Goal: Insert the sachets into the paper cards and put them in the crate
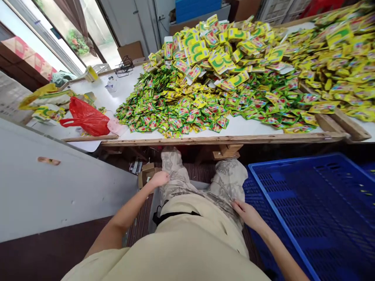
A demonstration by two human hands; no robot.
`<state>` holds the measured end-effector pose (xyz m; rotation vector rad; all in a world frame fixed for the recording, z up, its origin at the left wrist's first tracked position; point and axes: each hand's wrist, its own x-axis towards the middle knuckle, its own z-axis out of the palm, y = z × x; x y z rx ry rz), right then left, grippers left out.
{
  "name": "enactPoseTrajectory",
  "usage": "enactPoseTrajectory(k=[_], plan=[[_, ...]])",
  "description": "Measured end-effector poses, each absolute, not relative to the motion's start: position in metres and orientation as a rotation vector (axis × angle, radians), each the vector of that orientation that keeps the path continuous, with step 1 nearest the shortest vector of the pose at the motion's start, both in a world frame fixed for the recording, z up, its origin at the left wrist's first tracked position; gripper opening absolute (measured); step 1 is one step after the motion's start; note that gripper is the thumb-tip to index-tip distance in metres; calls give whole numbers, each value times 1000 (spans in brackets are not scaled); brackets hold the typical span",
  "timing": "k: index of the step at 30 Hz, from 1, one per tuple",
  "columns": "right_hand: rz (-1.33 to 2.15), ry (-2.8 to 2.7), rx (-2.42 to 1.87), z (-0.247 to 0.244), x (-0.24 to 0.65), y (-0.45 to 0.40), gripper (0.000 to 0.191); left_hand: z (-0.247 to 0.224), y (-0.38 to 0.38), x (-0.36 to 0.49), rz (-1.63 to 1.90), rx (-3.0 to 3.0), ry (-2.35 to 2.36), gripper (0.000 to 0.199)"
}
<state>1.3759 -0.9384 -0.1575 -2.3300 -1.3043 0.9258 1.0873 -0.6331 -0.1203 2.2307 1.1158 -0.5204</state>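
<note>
Head view, L to R: a pale grey panel [64, 183] is seen at far L. On the white tabletop [249, 125] beyond it, a yellow-&-white bundle [48, 101] is set down, w/ a red plastic bag [88, 119] just beside it (handle loop flopped out to the L). A black wire rack [124, 67] is placed farther back. Under the table edge an open cardboard box [145, 175] can be made out.

Next, the L hand [159, 178] is rested against the outer side of the L trouser leg, fingers curled in; whether any cloth is gripped can't be told. The trousers [175, 175] are worn by the seated person & sit mid-frame, below the table edge, knees apart. They're loose & lightweight-looking, pale grey-beige, printed w/ darker grey leafy or floral motifs; creases are gathered toward the lap, where they're met by a cream shirt [187, 242]. Above them, small green sachets [175, 117] w/ red print are heaped, mixed w/ yellow ones, & topped by larger yellow packs [219, 58].

Toward the R, cloth on the R thigh is pinched btwn thumb & fingers of the R hand [247, 214]. Beside that leg a big blue slatted crate [316, 218] is placed, low, partly dark inside. Above it, past a wooden divider [350, 125], more yellow sachets [342, 74] are piled, slightly blurred at the edge.
</note>
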Motion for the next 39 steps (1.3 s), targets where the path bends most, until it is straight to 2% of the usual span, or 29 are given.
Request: enactPoseTrajectory(k=[3,10,13,14,16,19,22,30,35,39], plan=[[983,-1405,-2311,-151,1362,-941,30,-108,-650,1059,-529,2216,955,18],[924,-1523,-2415,-142,1371,-892,26,-114,-656,1054,-416,2089,798,24],[830,-1582,-2361,-125,1379,-855,14,-125,-651,1054,-346,1987,797,27],[764,-1596,-2338,-117,1382,-839,12,-128,-650,1052,-326,1944,797,27],[550,-1621,-2282,-98,1386,-804,21,-136,-650,1044,-287,1851,791,28],[-13,-1683,-2126,-74,1389,-747,31,-148,-654,1032,-199,1721,779,34],[-234,-1716,-2126,-63,1389,-700,34,-164,-661,1023,-88,1627,797,43],[-239,-1752,-2244,-69,1401,-676,32,-203,-679,1024,251,1530,997,62],[-248,-1792,-2296,-68,1402,-678,41,-214,-676,1025,331,1547,1022,63],[-231,-1802,-2355,-69,1404,-676,36,-218,-676,1023,359,1544,1040,62]])
